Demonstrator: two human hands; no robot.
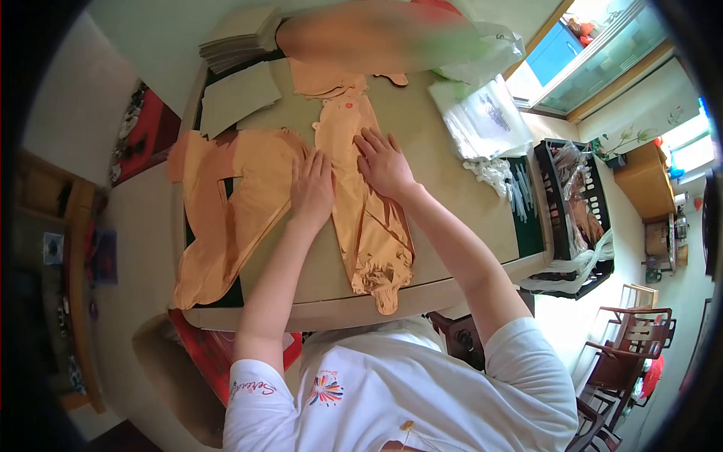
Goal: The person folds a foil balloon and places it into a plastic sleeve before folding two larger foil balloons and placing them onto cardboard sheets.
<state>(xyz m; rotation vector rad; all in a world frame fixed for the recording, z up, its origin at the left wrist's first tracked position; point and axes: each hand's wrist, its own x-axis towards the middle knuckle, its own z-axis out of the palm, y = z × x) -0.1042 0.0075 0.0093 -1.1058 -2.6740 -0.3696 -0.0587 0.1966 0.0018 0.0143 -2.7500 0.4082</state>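
A flat, deflated orange foil balloon [348, 218] lies lengthwise on the tan table [459, 218], folded into a long strip with a printed, shiny end toward me. My left hand [312, 188] rests flat along its left edge, fingers stretched out. On its upper right side lies my right hand [384, 167], palm down with fingers spread. Neither hand grips anything. To the left is a second orange foil balloon [207, 211], spread flat and partly hanging near the table's edge. More orange foil [324, 75] lies at the far side, where part of the view is blurred.
Card sheets [241, 94] and a card stack [237, 38] sit at the far left. On the right are clear plastic bags [486, 117], a crumpled white bundle [489, 175] and clear straws [521, 188]. A black crate [553, 196] stands beside the table; wooden chairs [633, 339] are beyond.
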